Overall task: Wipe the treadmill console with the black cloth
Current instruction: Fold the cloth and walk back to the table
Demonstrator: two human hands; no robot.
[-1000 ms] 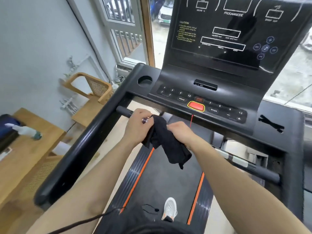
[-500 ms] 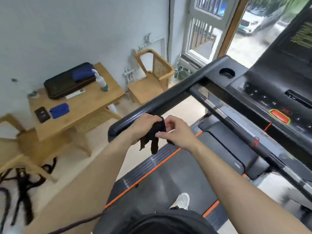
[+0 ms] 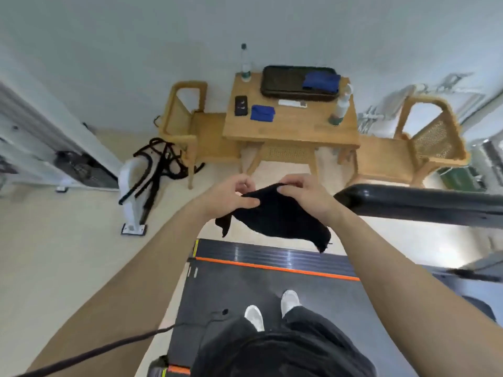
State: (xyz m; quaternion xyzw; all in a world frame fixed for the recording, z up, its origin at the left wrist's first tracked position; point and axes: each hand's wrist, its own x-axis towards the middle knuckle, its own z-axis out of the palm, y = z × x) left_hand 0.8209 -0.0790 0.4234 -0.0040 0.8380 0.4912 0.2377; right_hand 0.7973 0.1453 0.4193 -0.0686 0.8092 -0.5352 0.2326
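Both hands are up front holding the crumpled black cloth (image 3: 275, 216) between them. The left hand (image 3: 228, 195) pinches its upper left edge with curled fingers, and the right hand (image 3: 306, 195) has it gripped at the top right, so the cloth sags below them over the dark treadmill belt with orange side stripes (image 3: 272, 287). A fat black padded handrail (image 3: 419, 206) sticks out just right of the right hand; the console isn't in shot. Beyond the hands, against the pale wall: one light wooden table (image 3: 291, 126), two wooden cane-back chairs, two blue cloths, two bottles, one black case.
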